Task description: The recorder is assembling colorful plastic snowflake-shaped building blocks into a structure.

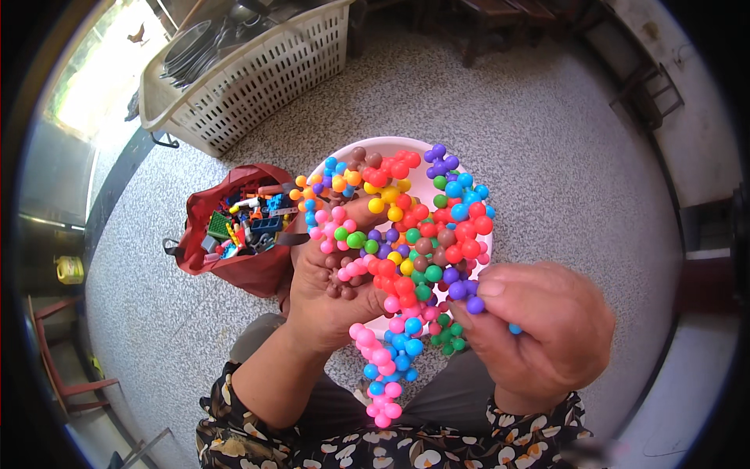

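Observation:
A large cluster of joined ball-shaped plastic building pieces (pixel 391 273), in red, pink, blue, green, yellow, brown, orange and purple, hangs in front of me. My left hand (pixel 332 293) is closed around its left side, partly hidden behind the pieces. With thumb and forefinger, my right hand (pixel 547 316) pinches a purple ball piece (pixel 463 289) at the cluster's right edge. Whether that piece is joined to the cluster, I cannot tell. Behind and below the cluster is a pale pink basin (pixel 383 144), mostly covered from sight by it.
A red fabric bag (pixel 242 270) full of mixed toy bricks stands left of the basin. Farther back is a white slatted crate (pixel 258 86) holding dark pans. A reddish chair frame (pixel 58 352) is at the left edge, and dark wooden furniture (pixel 500 19) stands at the back.

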The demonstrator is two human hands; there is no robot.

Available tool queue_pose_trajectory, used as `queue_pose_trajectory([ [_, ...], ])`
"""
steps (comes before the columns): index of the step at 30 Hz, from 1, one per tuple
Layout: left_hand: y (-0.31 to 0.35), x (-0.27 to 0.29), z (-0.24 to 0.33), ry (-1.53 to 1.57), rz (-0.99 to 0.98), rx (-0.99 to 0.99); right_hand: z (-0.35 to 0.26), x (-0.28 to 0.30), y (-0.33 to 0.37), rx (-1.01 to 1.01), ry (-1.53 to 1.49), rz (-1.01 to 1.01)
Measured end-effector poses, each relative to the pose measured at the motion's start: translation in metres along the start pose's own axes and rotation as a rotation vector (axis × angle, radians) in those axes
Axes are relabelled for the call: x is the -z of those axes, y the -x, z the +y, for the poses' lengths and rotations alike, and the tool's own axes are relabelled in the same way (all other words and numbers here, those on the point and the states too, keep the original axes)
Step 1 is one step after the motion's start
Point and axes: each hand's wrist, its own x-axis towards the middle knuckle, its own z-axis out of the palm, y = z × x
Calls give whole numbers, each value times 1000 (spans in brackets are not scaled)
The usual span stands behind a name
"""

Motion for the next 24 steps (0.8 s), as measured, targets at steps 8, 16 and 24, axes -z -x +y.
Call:
queue_pose_trajectory([
  [8,-2,-3,7,-129,-18,-50,6,-2,5,129,61,-8],
  [16,-1,-12,17,-169,73,-57,13,-3,8,195,192,-91],
  [24,0,-8,16,-206,-27,-168,9,-7,10,118,155,-56],
])
